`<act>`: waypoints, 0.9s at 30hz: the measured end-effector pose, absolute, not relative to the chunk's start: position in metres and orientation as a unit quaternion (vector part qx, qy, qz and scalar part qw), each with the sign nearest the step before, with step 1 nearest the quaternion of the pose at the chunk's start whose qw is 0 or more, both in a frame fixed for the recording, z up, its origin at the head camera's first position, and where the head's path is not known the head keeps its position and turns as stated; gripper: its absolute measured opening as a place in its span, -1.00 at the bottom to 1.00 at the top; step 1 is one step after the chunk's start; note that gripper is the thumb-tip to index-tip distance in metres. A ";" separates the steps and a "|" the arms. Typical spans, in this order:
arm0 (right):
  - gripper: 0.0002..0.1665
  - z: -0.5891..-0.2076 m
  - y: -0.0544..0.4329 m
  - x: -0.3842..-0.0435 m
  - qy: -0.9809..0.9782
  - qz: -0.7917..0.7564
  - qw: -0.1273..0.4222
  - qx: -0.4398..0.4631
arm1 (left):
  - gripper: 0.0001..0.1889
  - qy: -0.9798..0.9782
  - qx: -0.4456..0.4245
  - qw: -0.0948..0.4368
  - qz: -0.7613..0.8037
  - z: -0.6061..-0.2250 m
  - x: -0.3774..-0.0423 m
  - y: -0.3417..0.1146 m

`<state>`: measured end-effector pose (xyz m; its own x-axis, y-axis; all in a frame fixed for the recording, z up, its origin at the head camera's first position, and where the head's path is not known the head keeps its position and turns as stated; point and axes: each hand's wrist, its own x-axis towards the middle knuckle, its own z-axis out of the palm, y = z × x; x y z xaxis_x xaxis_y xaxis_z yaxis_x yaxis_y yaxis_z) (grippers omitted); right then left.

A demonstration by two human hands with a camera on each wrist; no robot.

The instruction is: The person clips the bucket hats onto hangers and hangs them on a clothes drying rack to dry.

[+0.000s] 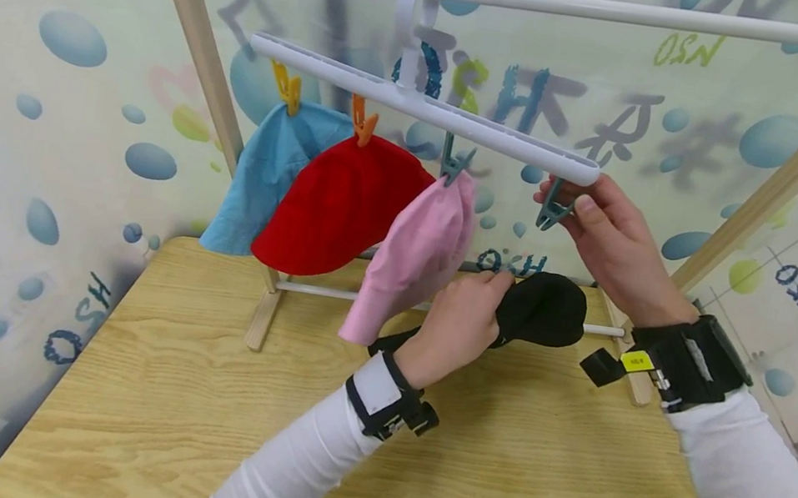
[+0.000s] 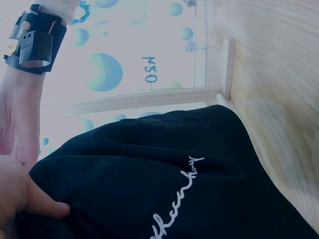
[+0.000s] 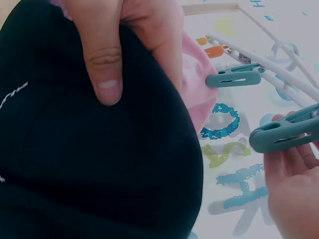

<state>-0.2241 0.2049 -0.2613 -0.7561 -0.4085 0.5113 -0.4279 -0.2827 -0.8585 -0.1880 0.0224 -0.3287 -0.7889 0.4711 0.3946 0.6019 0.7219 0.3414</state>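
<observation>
My left hand grips a black hat just above the table, its thumb pressed flat against the cloth. White script stitching on the black hat shows in the left wrist view. Up at the right end of a white hanger, my right hand holds a teal clip between thumb and fingers. That clip has no cloth in it. To its left, another teal clip bears a pink hat, which hangs close to my left hand.
A red hat hangs from an orange clip, and a light blue hat from a yellow clip. The hanger hooks over a white rail on a wooden-legged rack, which stands on the wooden table before a patterned wall.
</observation>
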 end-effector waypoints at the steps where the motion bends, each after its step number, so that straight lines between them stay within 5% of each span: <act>1: -0.58 -0.261 0.205 -0.224 -0.602 0.718 0.004 0.348 | -0.80 -0.918 -0.292 0.138 -0.232 -0.328 -0.188 0.022; 27: -0.64 -0.255 0.200 -0.221 -0.625 0.717 -0.020 0.309 | -0.90 -0.908 -0.269 0.156 -0.281 -0.313 -0.201 0.013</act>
